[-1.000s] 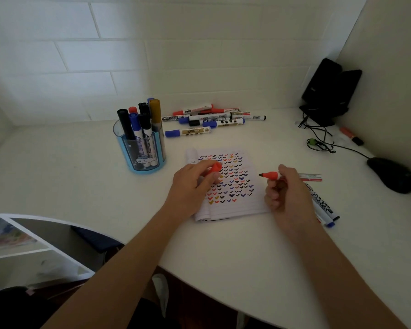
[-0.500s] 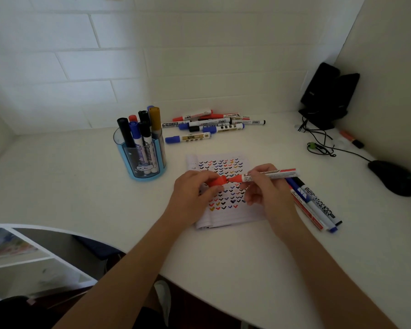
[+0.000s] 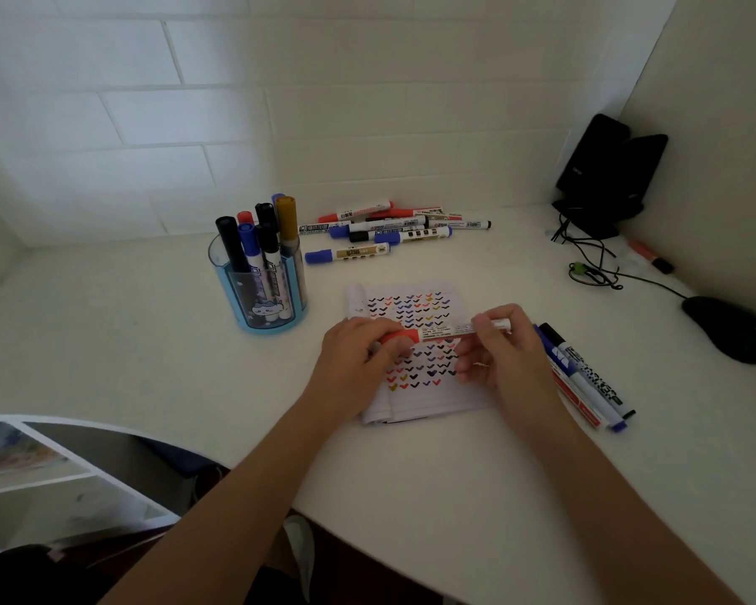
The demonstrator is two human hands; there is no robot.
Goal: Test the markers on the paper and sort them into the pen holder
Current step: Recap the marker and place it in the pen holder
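As both hands meet over the paper, desk (image 3: 127, 342): a white corner worktop. The job looks mid-run, well past its start and some way short of its end.
Paper (image 3: 433, 399): a small pad at the centre of the work. Its upper part is filled with rows of tick marks in black, blue, red and gold, so many tests appear done. The strip nearest the person is blank.
Pen holder (image 3: 263, 299): a clear cup with blue trim, left of the paper and a little beyond it. About seven standing markers (image 3: 271, 238), caps up, make up the sorted share so far.
Left hand (image 3: 354, 360): over the paper's left edge, fingers curled round the red cap.
Right hand (image 3: 503, 355): over the paper's right edge, thumb and fingertips pinching the tail of the red marker's barrel.
Far heap (image 3: 393, 229): roughly eight capped markers lying beyond the paper, close to the wall. They are probably untested, which would leave much of the work to do.
Side row (image 3: 585, 377): at least three capped markers lying side by side just right of the paper. Whether they are tried and set aside or waiting their turn cannot be told.
Red marker (image 3: 446, 330): held level above the middle of the paper, between the two hands and clear of the sheet. It seems to have had its test and is likely due next for sorting.
Red cap (image 3: 404, 336): on the marker's left end, above the paper's left half. Whether it is pressed fully home cannot be told.
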